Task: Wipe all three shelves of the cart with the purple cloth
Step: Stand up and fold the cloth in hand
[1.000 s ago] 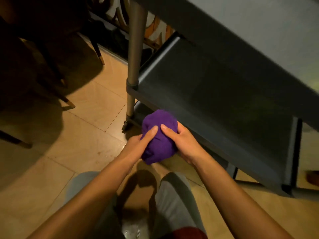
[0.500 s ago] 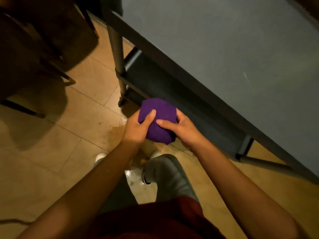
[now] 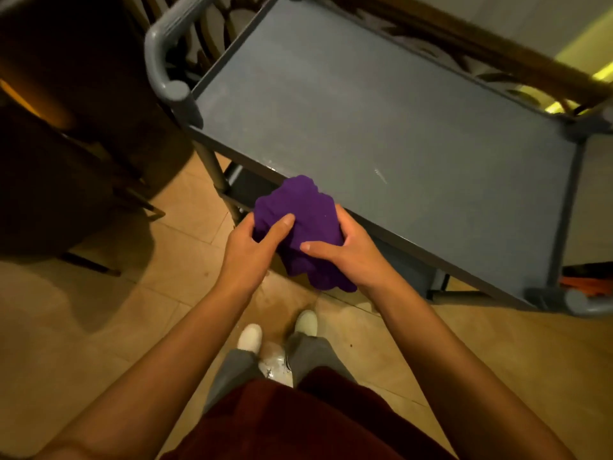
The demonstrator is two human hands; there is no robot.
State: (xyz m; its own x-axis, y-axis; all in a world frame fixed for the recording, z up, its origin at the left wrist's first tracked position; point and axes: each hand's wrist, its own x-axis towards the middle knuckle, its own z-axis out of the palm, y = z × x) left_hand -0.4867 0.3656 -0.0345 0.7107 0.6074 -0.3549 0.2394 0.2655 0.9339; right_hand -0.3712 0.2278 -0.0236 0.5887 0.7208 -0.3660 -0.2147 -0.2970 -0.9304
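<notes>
Hands, left hand (image 3: 253, 245) and right hand (image 3: 345, 249), clutch bunched purple cloth (image 3: 300, 224) beside cart (image 3: 381, 127).

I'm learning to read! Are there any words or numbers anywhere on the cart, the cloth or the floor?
No words or numbers show on the grey plastic cart's top shelf, the crumpled purple cloth or the tan tiled floor.
The pale scuff on the shelf is no writing.

Tan tiled floor (image 3: 99, 327) lies in dim warm light; dark wooden furniture (image 3: 66, 144) stands at the left, casting shadows.
</notes>
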